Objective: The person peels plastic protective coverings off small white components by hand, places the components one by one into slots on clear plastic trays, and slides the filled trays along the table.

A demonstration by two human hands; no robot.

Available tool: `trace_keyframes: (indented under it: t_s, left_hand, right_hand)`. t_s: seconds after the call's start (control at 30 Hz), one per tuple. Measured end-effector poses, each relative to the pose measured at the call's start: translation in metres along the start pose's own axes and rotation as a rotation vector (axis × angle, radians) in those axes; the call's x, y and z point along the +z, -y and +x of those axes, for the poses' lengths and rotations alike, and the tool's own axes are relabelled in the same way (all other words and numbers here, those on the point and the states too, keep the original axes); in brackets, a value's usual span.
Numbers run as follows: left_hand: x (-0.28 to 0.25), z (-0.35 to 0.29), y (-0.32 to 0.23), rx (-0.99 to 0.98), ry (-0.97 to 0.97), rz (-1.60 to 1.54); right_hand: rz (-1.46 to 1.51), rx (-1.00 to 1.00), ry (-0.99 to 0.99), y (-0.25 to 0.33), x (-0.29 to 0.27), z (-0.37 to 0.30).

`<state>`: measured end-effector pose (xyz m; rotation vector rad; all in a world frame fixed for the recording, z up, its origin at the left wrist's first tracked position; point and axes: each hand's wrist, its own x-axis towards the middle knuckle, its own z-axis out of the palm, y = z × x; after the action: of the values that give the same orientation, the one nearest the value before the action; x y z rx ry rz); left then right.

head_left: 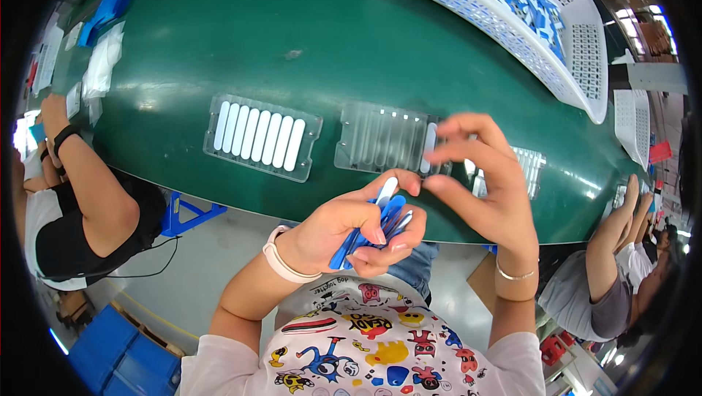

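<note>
Over green tabletop (234, 38), left grip (333, 231) clutches slim blue and white sticks (392, 209); right grip (496, 191) half-spread.

The left hand (340, 224) grips a bundle of blue and white strips (391, 211); the right hand (486, 176), fingers parted, is at a white strip (429, 140) in a clear tray (362, 136). Leftward lies a filled tray (313, 127).

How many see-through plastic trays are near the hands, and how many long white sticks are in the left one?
Clear rectangular plastic trays: 3 (one partly behind the right hand)
White, round-ended sticks in the left tray: 8
Total: 11
</note>
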<state>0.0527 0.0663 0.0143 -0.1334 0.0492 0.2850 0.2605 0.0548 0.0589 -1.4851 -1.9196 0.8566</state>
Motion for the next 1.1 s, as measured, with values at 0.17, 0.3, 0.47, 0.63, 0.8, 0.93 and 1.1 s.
trace_keyframes:
  t_s: [0.17, 0.3, 0.47, 0.63, 0.8, 0.93, 1.1]
  left_hand:
    - [0.0, 0.001, -0.002, -0.034, -0.041, 0.082]
    - [0.021, 0.005, -0.001, -0.089, -0.244, 0.277]
    - [0.029, 0.004, -0.001, 0.04, -0.397, 0.513]
    - [0.029, -0.001, 0.003, 0.073, -0.438, 0.692]
    - [0.022, -0.003, -0.006, -0.117, -0.201, 0.462]
    - [0.019, 0.001, -0.001, -0.067, -0.336, 0.402]
    - [0.001, 0.0, 0.002, 0.086, -0.052, 0.094]
  right_hand:
    - [0.398, 0.117, 0.139, 0.014, 0.002, 0.008]
    - [0.439, 0.083, 0.233, 0.005, 0.003, 0.011]
    - [0.537, 0.258, -0.002, -0.002, -0.004, 0.007]
    - [0.946, 0.354, -0.021, 0.011, -0.001, 0.002]
    - [0.602, -0.262, 0.082, -0.015, -0.009, 0.007]
    - [0.399, 0.208, -0.222, -0.013, -0.011, 0.01]
    - [0.107, 0.208, -0.268, -0.028, 0.006, 0.017]
